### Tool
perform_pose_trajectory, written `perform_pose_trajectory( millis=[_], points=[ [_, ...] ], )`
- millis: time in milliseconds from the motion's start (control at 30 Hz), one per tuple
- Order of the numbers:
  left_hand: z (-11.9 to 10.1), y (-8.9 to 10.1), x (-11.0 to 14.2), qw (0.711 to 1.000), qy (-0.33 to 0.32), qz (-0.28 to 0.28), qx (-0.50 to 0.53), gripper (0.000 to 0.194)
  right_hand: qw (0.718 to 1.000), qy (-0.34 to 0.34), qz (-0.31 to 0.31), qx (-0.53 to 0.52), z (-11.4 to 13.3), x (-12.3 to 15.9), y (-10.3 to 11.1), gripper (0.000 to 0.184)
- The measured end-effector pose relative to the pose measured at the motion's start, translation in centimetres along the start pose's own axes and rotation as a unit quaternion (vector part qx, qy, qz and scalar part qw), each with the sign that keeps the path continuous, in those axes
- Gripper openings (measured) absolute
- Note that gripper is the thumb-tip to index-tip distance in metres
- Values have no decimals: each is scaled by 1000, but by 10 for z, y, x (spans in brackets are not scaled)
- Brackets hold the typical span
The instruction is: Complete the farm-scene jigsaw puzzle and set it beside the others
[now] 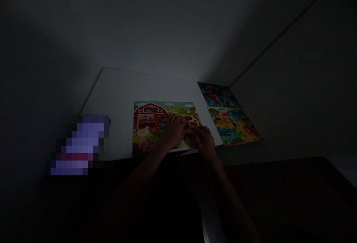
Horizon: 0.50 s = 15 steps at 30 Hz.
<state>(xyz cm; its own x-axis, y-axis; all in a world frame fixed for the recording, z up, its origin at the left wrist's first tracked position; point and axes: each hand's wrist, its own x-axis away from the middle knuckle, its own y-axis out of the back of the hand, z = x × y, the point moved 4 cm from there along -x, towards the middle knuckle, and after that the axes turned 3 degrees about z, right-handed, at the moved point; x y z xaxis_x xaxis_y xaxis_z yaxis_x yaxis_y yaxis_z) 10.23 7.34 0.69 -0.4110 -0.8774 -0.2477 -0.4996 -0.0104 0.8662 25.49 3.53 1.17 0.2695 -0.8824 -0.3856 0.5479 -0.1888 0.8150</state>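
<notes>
"Head view: farm board [147,124]?"
"Seven o'clock, under left hand [173,129] and right hand [205,141]; whether fingers pinch, I can't tell."
"Eight o'clock?"
"Glowing panel [80,142], any writing blurred."

Two bare forearms reach forward from the lower edge, angling inward. The left hand [175,128] lies palm down, fingers extended forward; the right hand [203,138], close beside it, has its fingers bent toward the left.
</notes>
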Motion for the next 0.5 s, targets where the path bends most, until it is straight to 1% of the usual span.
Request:
perform_pose_trajectory(
  millis=[33, 100, 200, 400, 500],
  points=[
    [0, 0, 0, 1000, 0, -1, -2, 28, 1000, -6, -9, 1, -2, 0, 0, 29],
    [1, 1, 0, 1000, 1, -3, -6, 27, 1000, -8, -6, 11, -7, -1, -3, 30],
    [0, 2, 1, 1000, -5, -6, -9, 26, 1000, 10, 9, 24, -12, -3, -7, 29],
    [-3, 2, 4, 999, -19, -1, -30, 28, 999, 40, 6, 25, -20, -9, -15, 35],
    [-4, 3, 5, 999, -21, -12, -28, 27, 998, 55, -1, 28, -24, -10, -22, 40]
  ],
)
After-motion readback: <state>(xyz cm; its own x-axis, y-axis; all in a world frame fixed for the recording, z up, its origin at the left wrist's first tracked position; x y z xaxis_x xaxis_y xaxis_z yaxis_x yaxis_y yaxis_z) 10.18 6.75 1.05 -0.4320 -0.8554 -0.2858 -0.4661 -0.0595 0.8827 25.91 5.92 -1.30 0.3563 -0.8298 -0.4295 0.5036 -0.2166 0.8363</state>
